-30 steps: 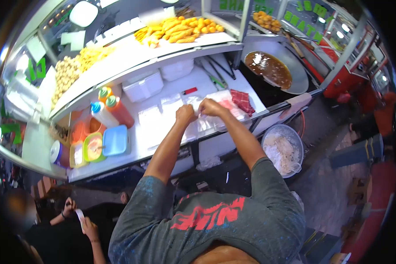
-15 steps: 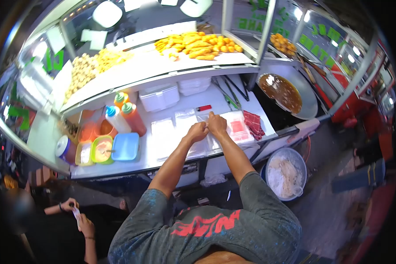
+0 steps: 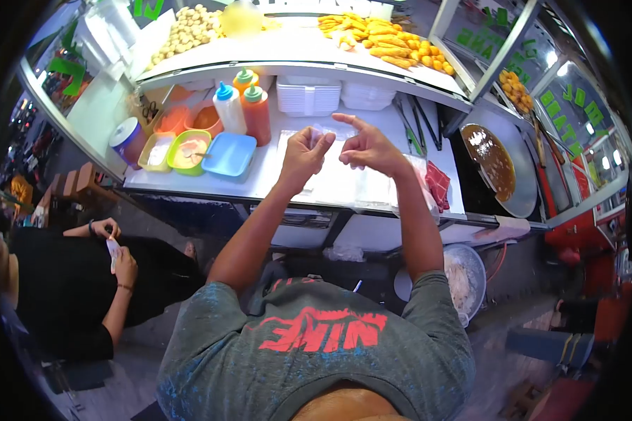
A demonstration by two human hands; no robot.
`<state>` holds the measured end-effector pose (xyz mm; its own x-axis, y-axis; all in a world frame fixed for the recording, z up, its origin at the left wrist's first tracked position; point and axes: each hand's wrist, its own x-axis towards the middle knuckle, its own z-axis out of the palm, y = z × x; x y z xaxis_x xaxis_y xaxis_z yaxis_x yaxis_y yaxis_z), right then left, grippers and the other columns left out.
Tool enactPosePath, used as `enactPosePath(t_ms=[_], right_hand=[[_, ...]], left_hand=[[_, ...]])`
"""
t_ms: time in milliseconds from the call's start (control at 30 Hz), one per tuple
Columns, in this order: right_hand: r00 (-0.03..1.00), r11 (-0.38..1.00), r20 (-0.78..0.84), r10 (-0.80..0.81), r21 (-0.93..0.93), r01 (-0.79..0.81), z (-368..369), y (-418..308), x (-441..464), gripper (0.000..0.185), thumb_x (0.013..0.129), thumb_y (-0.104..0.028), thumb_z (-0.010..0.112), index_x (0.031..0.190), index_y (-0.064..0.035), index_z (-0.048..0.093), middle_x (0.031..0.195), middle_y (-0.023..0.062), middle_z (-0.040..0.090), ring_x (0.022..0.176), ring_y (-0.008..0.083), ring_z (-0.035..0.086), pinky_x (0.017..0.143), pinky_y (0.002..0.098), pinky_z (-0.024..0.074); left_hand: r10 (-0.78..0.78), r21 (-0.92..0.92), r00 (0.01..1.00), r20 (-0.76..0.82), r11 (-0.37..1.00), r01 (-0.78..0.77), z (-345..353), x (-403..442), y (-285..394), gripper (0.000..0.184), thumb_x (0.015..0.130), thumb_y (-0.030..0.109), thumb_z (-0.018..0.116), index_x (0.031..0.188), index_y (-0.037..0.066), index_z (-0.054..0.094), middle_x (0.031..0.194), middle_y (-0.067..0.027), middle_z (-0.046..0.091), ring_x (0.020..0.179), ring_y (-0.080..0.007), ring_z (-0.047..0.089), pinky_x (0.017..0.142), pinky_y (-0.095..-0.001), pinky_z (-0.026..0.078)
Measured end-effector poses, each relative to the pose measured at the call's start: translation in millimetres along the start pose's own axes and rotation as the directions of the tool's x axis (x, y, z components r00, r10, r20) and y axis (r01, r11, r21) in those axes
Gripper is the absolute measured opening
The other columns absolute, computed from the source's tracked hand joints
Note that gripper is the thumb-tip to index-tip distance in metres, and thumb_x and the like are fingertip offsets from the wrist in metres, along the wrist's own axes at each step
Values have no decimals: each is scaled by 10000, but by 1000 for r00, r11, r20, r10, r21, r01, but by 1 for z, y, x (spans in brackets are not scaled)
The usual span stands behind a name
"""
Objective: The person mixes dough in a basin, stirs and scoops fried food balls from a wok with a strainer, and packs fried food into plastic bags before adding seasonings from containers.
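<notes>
My left hand (image 3: 306, 158) is raised over the white counter, thumb and fingers pinched on a thin clear plastic bag (image 3: 324, 130), only partly visible. Close to its right, my right hand (image 3: 372, 147) has its index finger stretched out and its fingers apart, with nothing held. Below the hands lie flat, clear plastic packets (image 3: 373, 188), partly covered by the hands. A red patterned cloth (image 3: 437, 186) rests to the right of them. Behind the hands is a stack of white foam boxes (image 3: 307, 98).
Squeeze bottles (image 3: 256, 118), a blue tub (image 3: 228, 154) and a green tub (image 3: 188, 153) stand left. Tongs (image 3: 411, 128) lie near a wok of brown oil (image 3: 490, 158). Fried food (image 3: 383, 41) sits on the upper shelf. A seated person (image 3: 70, 288) is lower left.
My hands have come up from the packets on the counter and moved apart. The right hand's fingers have opened out. The view has shifted, bringing the counter's left side closer to the middle.
</notes>
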<state>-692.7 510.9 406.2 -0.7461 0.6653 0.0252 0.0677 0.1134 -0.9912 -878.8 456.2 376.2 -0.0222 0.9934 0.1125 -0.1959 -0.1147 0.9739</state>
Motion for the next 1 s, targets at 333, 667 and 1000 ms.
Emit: enactPosePath(t_ms=[333, 667, 1000], right_hand=[[692, 97, 41, -721, -982, 160, 29, -34, 95, 274, 817, -149, 704, 1060, -95, 590, 747, 44, 648, 611, 164, 592, 570, 337, 439], [968, 953, 20, -251, -170, 251, 74, -79, 241, 404, 857, -298, 677, 566, -27, 604, 461, -23, 430, 492, 26, 412, 450, 238, 344], [836, 523, -275, -474, -852, 16, 61, -115, 436, 160, 729, -212, 598, 825, -83, 601, 683, 101, 620, 646, 251, 617, 602, 373, 466]], left_hand=[[-117, -30, 993, -7, 993, 117, -102, 9, 24, 152, 823, 159, 742, 811, 49, 639, 758, -35, 653, 613, -76, 584, 555, -212, 473], [95, -425, 991, -97, 896, -128, -177, 92, 92, 265, 885, 259, 675, 732, 57, 600, 614, 7, 544, 550, -51, 527, 476, -169, 404], [879, 771, 476, -2, 305, -559, -298, 225, 138, 128, 737, -92, 631, 722, 27, 584, 740, -44, 542, 535, -92, 475, 472, -246, 369]])
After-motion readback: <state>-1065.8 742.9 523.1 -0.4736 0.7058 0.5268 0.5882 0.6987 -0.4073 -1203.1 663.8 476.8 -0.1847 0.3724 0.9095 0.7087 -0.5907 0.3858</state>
